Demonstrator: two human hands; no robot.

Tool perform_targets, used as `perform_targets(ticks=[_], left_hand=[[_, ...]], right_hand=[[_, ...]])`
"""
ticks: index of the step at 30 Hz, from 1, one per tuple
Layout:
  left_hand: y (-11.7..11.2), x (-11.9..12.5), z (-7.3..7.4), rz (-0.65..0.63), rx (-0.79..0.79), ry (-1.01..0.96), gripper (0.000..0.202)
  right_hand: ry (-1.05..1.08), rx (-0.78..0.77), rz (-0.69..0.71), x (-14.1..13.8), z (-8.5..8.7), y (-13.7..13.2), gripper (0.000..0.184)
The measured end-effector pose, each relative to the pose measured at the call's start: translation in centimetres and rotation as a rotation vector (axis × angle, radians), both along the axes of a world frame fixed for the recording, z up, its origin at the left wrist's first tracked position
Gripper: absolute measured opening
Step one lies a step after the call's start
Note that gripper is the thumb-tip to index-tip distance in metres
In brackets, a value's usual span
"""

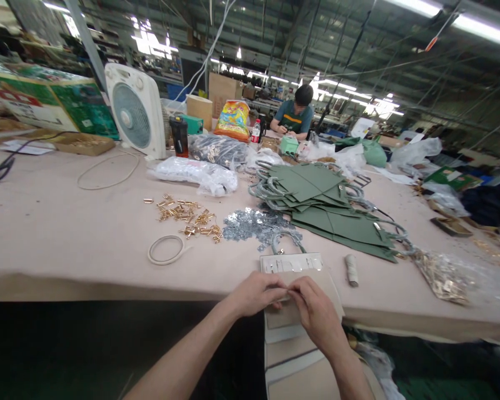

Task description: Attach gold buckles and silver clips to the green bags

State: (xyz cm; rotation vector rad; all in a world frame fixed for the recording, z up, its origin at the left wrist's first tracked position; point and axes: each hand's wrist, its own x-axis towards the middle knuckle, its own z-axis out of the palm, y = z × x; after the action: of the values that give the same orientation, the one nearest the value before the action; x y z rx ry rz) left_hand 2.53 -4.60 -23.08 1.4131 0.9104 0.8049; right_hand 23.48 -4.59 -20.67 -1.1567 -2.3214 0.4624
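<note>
My left hand (256, 293) and my right hand (316, 308) meet at the fingertips, both closed in a pinch. Whatever lies between the fingers is too small to make out. Under them is a beige bag panel (325, 283), which hangs over the table's front edge towards me. Along its top runs a pale strip (290, 262) with small metal pieces on it, and a grey wrapped handle (289, 239) arches beyond. Behind the handle lies a heap of flat silver metal plates (250, 225). Gold-coloured metal fittings (191, 216) are scattered to its left.
Green bag panels (337, 216) with wrapped handles are stacked at the back right. A roll of tape (165, 250) lies left, a thread spool (351, 270) right, near a plastic bag of metal parts (445, 278). A fan (135, 111) stands behind. A person (295, 114) sits across the table.
</note>
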Motion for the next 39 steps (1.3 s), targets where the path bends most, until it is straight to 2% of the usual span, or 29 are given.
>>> perform_targets(ticks=[6, 15, 22, 24, 26, 28, 30, 34, 39], left_hand=[[-0.2, 0.2, 0.2, -0.011, 0.087, 0.085, 0.035], [-0.6, 0.4, 0.8, 0.105, 0.163, 0.114, 0.027], [-0.1, 0.7, 0.9, 0.254, 0.055, 0.105, 0.027], [-0.1, 0.7, 0.8, 0.222, 0.084, 0.114, 0.027], [-0.4, 0.6, 0.7, 0.135, 0.221, 0.137, 0.023], [-0.8, 0.5, 0.5, 0.046, 0.379, 0.182, 0.020], [-1.2, 0.4, 0.4, -0.017, 0.469, 0.249, 0.019], [-1.6, 0.2, 0.3, -0.079, 0.528, 0.375, 0.017], [-1.7, 0.2, 0.2, -0.069, 0.549, 0.405, 0.014]], right_hand=[[0.055, -0.120, 0.049, 0.9, 0.1, -0.2, 0.012], [0.182, -0.230, 0.099, 0.5, -0.3, 0.3, 0.011], [0.385, -0.065, 0.116, 0.6, -1.3, -1.2, 0.012], [0.484, -0.076, 0.083, 1.4, -1.4, -1.0, 0.010], [0.546, -0.109, 0.023, 2.0, -1.0, -0.2, 0.007], [0.521, -0.128, -0.028, 2.1, -0.2, 1.1, 0.007], [0.436, -0.139, -0.040, 1.4, 0.7, 2.5, 0.011], [0.304, -0.213, 0.035, -1.8, 1.7, 4.6, 0.017], [0.248, -0.235, 0.059, -4.0, 0.3, 6.0, 0.020]])
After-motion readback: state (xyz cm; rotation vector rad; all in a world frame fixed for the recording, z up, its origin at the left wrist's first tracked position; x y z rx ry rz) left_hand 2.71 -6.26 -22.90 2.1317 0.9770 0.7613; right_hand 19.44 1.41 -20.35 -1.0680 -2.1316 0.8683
